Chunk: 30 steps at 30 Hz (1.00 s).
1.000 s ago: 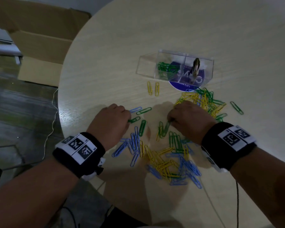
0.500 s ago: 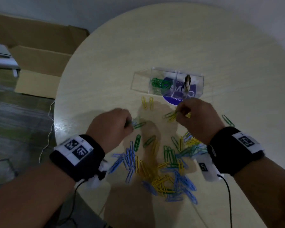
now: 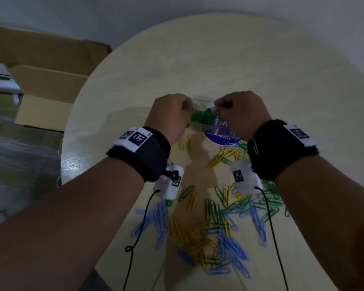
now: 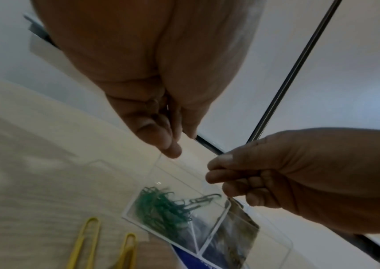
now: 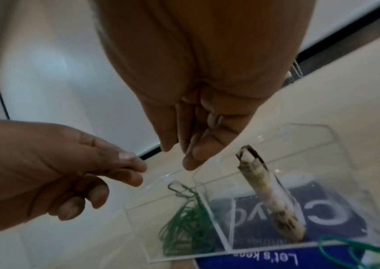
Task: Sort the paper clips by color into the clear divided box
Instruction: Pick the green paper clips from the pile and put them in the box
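Note:
The clear divided box (image 3: 198, 129) sits mid-table on a blue printed disc (image 3: 219, 138). A heap of green clips (image 3: 201, 119) (image 4: 161, 209) (image 5: 184, 227) fills its left compartment, with one clip lying on top by the divider. My left hand (image 3: 185, 106) (image 4: 170, 144) hovers over that compartment, fingertips pressed together, no clip showing. My right hand (image 3: 216, 106) (image 5: 179, 154) hangs close beside it above the divider, thumb against forefinger. A pale sliver shows between them and I cannot tell what it is. Mixed blue, yellow and green clips (image 3: 208, 227) lie nearer me.
A rolled patterned object (image 5: 269, 196) stands in the box's right compartment. Two yellow clips (image 4: 85, 242) lie just in front of the box. A silver clip (image 3: 254, 144) hangs on my right wristband. An open cardboard carton (image 3: 46, 80) stands past the round table's (image 3: 261, 59) left edge.
Both hands lifted off the clip pile and moved forward, meeting over the box. The green clips they pinched half a second ago no longer show in the fingers.

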Each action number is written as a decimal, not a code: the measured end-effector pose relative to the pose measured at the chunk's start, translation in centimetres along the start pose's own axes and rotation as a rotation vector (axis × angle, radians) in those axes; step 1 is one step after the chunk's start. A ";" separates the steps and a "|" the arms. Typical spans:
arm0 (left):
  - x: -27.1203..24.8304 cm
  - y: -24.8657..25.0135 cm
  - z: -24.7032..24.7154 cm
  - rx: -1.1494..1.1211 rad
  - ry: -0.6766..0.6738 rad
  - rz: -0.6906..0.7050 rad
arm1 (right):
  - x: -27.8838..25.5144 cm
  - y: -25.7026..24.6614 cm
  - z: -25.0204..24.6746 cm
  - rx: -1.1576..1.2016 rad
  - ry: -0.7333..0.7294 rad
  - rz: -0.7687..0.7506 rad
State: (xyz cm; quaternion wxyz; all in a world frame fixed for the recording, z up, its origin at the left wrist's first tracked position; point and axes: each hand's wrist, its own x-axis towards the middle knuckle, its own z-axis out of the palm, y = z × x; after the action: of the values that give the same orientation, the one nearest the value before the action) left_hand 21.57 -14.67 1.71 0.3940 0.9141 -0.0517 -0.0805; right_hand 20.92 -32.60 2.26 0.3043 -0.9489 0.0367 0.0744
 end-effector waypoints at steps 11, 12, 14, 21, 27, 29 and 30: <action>-16.6 -7.4 -0.8 0.499 -0.272 0.364 | -19.0 4.5 4.4 -0.235 -0.074 -0.293; -18.5 -8.1 -0.3 0.562 -0.307 0.363 | -20.5 5.2 5.1 -0.328 -0.137 -0.324; -21.3 -9.2 0.2 0.633 -0.330 0.336 | -22.3 5.9 5.8 -0.431 -0.232 -0.285; -24.6 -9.8 -0.1 0.568 -0.250 0.345 | -19.9 5.4 7.4 -0.355 -0.196 -0.301; -20.4 -9.0 -0.2 0.445 0.001 0.341 | -16.5 5.1 6.0 -0.199 0.085 -0.155; -17.7 -8.7 0.1 0.479 0.032 0.343 | -16.0 4.9 6.2 -0.349 0.003 -0.169; -16.4 -8.6 0.3 0.496 0.032 0.341 | -15.9 5.0 6.3 -0.414 -0.029 -0.183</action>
State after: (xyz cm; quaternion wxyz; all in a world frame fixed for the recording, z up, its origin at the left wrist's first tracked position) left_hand 5.69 -6.42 -2.97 0.1670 0.9618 -0.2164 0.0163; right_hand 3.92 -32.65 -3.07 0.1090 -0.9894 -0.0701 0.0661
